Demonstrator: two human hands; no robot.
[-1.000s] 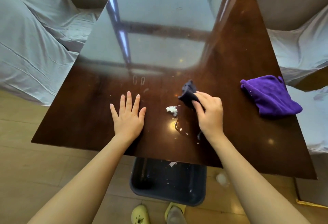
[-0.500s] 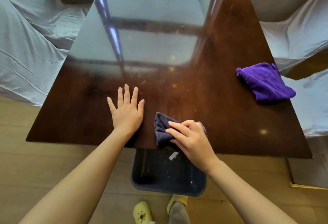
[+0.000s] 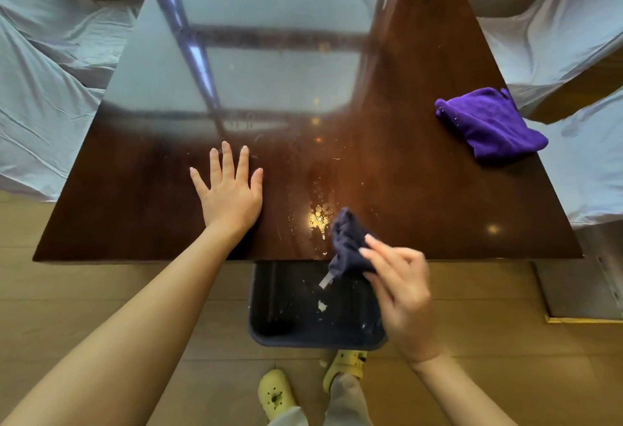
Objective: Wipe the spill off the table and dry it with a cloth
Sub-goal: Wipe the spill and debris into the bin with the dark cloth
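Left hand: the left hand (image 3: 230, 189) lies flat on the dark glossy worktop (image 3: 135, 210), fingers spread, its grip fully open and empty; it has kept this spot since half a second ago.
Bin: a dark bin (image 3: 296, 311) sits on the floor just under the near edge of the worktop; pale crumbs and one small white scrap lie on its bottom.
Spill: wet beads and smears (image 3: 318, 218) glisten near the near edge, just left of the cloth; the white lump seen a second ago is no longer on the worktop.
Dark cloth: the navy cloth (image 3: 345, 243) is bunched and crumpled, its upper part over the worktop edge, its lower corner hanging above the bin.
Right hand: the right hand (image 3: 401, 290) pinches the dark cloth between fingertips and thumb, its grip closed on it; half a second ago it pressed the cloth at the edge, and it now sits further right and nearer, off the worktop.
Purple cloth: a purple cloth (image 3: 488, 124) lies crumpled at the far right of the worktop, well apart from both hands.
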